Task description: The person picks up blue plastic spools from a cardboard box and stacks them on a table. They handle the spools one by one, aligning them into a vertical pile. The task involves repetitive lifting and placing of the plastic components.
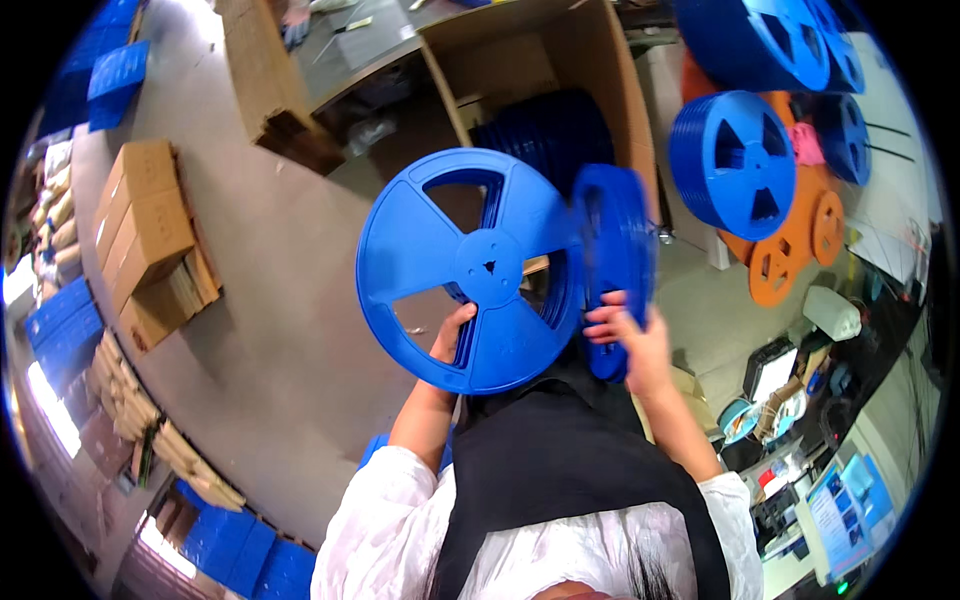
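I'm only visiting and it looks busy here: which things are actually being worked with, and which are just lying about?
In hand:
left hand grips a blue reel
right hand grips a second blue reel
open cardboard box holding more reels

Lying about:
orange reels
stacked cartons
blue trays

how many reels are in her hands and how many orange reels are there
blue reels in the hands: 2, one in the left hand at, one in the right hand at
orange reels: 2, at and
total: 4
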`<state>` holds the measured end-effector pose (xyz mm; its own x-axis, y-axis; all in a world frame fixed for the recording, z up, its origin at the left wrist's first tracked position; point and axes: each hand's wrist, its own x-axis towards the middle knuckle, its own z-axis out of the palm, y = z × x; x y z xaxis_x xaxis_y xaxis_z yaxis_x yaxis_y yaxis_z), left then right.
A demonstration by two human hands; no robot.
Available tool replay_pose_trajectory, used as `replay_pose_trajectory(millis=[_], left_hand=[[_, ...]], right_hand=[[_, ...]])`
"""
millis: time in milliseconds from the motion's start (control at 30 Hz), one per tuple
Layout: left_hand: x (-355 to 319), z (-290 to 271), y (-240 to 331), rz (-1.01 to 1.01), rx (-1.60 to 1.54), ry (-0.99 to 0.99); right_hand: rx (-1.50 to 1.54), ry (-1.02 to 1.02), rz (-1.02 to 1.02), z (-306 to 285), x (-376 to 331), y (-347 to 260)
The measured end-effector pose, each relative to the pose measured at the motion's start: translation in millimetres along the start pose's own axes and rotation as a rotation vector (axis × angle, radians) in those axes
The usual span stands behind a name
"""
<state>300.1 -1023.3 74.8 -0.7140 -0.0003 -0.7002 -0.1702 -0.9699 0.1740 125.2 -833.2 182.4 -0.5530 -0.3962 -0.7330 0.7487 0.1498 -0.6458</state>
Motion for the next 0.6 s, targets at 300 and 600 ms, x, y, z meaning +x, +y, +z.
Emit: replay_pose_trajectory(millis=[300, 600], left_hand=[[26.1, 30.4, 0.7, 0.132, -0.341, -0.427], [50.8, 51.5, 4.5, 0.157, -0.413, -0.494]], right_hand=[[0.12, 0.221, -0.069, -62.3, 0.8, -1.2], [0.135, 0.236, -0.174, -87.8, 4.1, -6.2]])
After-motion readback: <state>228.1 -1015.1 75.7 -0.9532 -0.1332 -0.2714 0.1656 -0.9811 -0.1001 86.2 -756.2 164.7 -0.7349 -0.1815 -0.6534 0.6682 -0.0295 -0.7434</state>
